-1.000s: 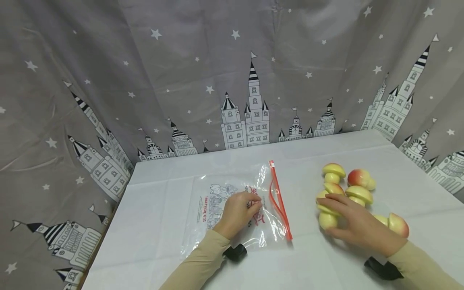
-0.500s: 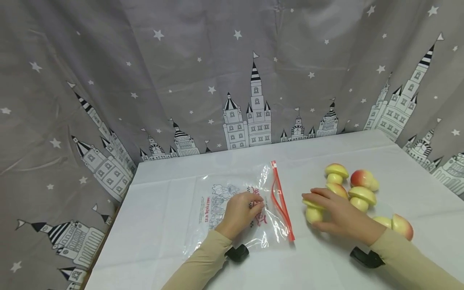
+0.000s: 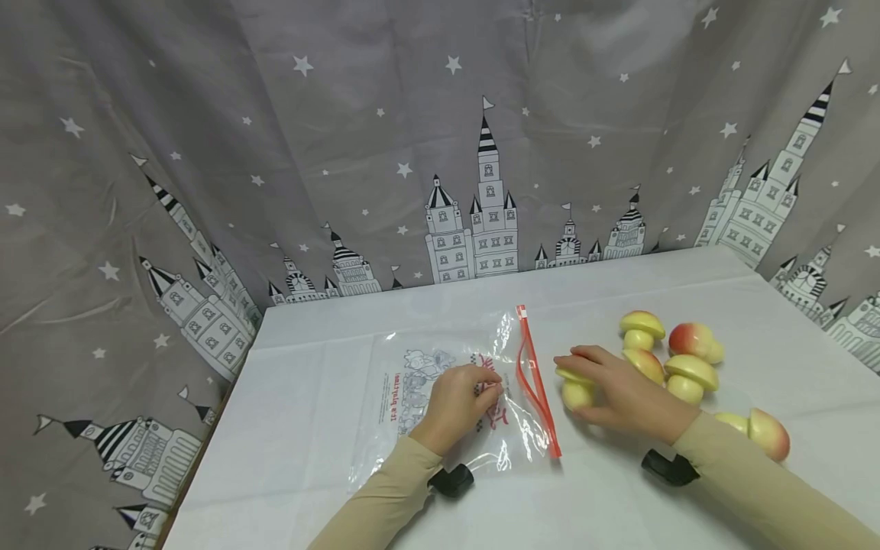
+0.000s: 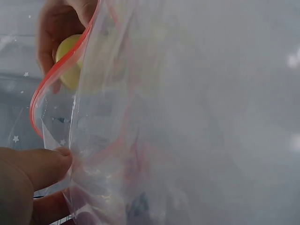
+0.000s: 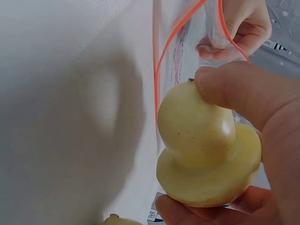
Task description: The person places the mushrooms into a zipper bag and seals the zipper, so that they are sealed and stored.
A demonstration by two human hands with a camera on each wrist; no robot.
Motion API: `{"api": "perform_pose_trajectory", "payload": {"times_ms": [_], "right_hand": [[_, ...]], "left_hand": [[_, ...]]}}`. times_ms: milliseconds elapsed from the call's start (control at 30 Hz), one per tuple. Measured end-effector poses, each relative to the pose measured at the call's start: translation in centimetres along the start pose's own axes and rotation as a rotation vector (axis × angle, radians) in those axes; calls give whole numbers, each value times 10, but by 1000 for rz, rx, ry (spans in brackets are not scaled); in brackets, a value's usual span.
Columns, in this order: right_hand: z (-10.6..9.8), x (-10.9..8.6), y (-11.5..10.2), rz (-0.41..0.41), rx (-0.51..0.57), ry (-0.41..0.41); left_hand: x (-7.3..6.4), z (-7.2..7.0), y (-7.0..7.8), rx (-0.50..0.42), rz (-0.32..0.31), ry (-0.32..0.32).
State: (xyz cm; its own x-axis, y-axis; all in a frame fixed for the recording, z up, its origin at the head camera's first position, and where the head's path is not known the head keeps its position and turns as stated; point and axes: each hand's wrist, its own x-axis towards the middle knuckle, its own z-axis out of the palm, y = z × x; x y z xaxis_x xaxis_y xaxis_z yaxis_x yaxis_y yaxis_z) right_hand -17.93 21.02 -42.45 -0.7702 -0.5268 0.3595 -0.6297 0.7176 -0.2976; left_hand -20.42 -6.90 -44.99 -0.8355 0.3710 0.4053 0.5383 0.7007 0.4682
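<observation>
A clear zipper bag (image 3: 399,367) with a red slider edge lies on the white table. My left hand (image 3: 459,401) pinches its upper film between thumb and fingers, and the mouth gapes on the right, as the left wrist view (image 4: 56,70) also shows. Just right of that mouth, my right hand (image 3: 626,393) holds a yellow toy mushroom (image 5: 197,126), thumb on its stem and fingers under its cap. More toy mushrooms (image 3: 690,374), yellow with reddish caps, stand or lie farther right.
The white-covered table (image 3: 316,466) runs back to a grey curtain (image 3: 385,114) printed with castles and stars. One mushroom (image 3: 768,434) lies on its side, apart from the group, near my right sleeve (image 3: 749,466).
My right hand has moved left with the mushroom, away from the group and close to the bag's red edge. The left hand keeps its hold on the bag.
</observation>
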Motion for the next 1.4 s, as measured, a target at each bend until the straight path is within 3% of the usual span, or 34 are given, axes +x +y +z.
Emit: {"api": "perform_pose_trajectory", "payload": {"times_ms": [600, 1400], "right_hand": [[16, 26, -6, 58, 89, -89], [41, 46, -14, 29, 107, -81]], "left_hand": [[0, -1, 0, 3, -8, -5], [2, -4, 1, -9, 29, 21]]}}
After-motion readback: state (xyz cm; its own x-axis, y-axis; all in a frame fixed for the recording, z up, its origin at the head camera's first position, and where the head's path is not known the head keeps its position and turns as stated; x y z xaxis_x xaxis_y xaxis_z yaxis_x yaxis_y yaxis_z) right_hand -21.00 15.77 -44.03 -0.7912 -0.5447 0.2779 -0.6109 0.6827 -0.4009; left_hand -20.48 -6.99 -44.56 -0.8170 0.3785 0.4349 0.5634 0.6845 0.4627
